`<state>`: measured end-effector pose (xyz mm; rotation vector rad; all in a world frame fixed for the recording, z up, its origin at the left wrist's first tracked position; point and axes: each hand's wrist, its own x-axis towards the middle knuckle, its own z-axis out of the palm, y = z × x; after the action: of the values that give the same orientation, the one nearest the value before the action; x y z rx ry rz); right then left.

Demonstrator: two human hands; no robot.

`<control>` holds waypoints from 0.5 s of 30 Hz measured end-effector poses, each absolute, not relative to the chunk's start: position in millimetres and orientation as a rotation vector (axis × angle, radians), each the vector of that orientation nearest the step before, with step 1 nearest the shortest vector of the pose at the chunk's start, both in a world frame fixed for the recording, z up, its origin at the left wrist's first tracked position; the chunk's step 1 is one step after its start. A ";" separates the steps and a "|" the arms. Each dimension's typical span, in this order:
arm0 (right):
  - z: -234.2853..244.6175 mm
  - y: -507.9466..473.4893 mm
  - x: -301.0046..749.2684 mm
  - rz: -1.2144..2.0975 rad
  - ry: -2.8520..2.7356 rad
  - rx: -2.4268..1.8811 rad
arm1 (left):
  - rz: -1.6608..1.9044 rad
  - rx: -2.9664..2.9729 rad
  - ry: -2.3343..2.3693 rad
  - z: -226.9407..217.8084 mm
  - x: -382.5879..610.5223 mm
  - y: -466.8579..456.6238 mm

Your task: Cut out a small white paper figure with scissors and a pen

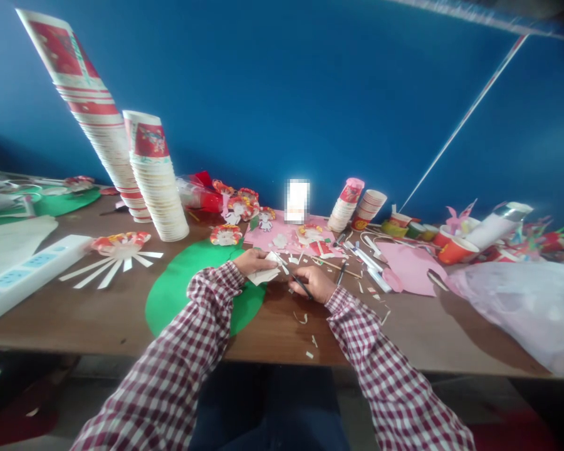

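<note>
White paper piece [266, 270] sits in the middle of my view, just above the wooden table [75, 313] near its front edge, pinched in the left hand [250, 261], whose fingers are curled closed around its far side. The right hand [314, 283] is just beside it, closed around a thin dark tool [297, 282] whose tip points at the paper's right edge. From here I cannot tell whether it is scissors or a pen, nor whether the tip touches the paper. Both sleeves are red-and-white check. A green paper disc [178, 288] lies flat under the left forearm, and small white scraps [305, 319] are scattered on the table below the right hand. Behind the hands I see a pink sheet [282, 235] carrying a few cut-out cup figures. Further left a tall leaning cup stack [94, 106] stands touching a shorter cup stack [157, 181], and a cut-open cup [117, 250] lies in front of them with its white strips fanned out. A white power strip [23, 272] runs along the far left. To the right lie another pink paper [411, 266], some pens, two small cup stacks [357, 207], and a clear plastic bag [521, 307] at the table's right end. A blue wall [286, 94] backs it all.
</note>
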<state>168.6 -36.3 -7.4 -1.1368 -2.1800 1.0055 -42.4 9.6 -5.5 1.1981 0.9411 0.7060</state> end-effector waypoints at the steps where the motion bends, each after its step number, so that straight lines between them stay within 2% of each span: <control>1: -7.9 -36.0 169.0 0.995 -2.188 -1.140 | 0.708 1.193 0.939 -6.1 -42.5 9.7; 15: -5.8 -35.8 172.8 0.923 -2.274 -1.150 | 0.666 1.160 0.892 -6.5 -41.7 8.7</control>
<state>172.8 -35.8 -5.8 -1.1496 -2.2740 0.9227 -41.7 8.7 -6.5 1.1601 0.8921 0.6657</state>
